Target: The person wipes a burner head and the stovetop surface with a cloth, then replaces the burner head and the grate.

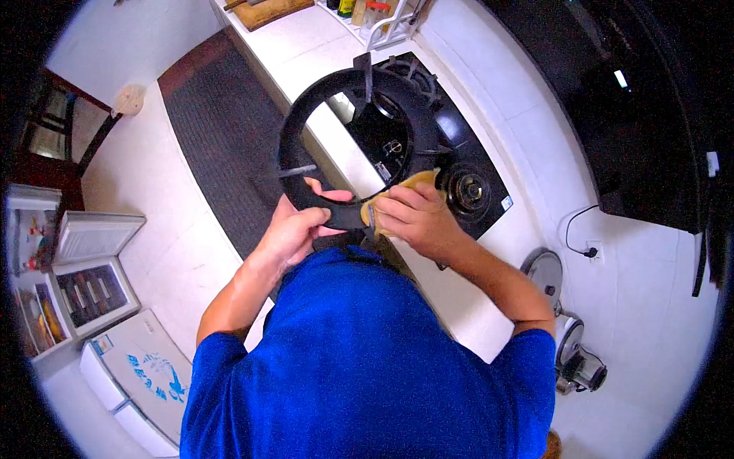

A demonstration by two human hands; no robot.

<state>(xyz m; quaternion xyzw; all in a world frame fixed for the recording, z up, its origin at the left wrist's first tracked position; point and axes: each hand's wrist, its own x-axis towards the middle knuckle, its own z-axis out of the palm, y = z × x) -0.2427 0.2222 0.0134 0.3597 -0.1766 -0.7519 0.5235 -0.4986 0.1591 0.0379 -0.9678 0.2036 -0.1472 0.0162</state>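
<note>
A black ring-shaped pan support (294,130) with metal prongs is held up in front of my body, over the counter edge. My left hand (302,222) grips its near left rim, thumb on top and fingers through the opening. My right hand (417,218) is closed on a yellow cloth (380,214), pressed against the ring's near right side. Behind the ring lies a black glass gas stove (451,138). Its near burner (468,190) is bare of a support, while another support (413,75) sits on the far burner.
The white counter (306,46) runs away from me, with a cutting board (271,11) and a white rack of jars (382,23) at the far end. A dark range hood (612,92) hangs right. Lidded pots (543,275) stand near the right wall; a refrigerator (145,375) stands left.
</note>
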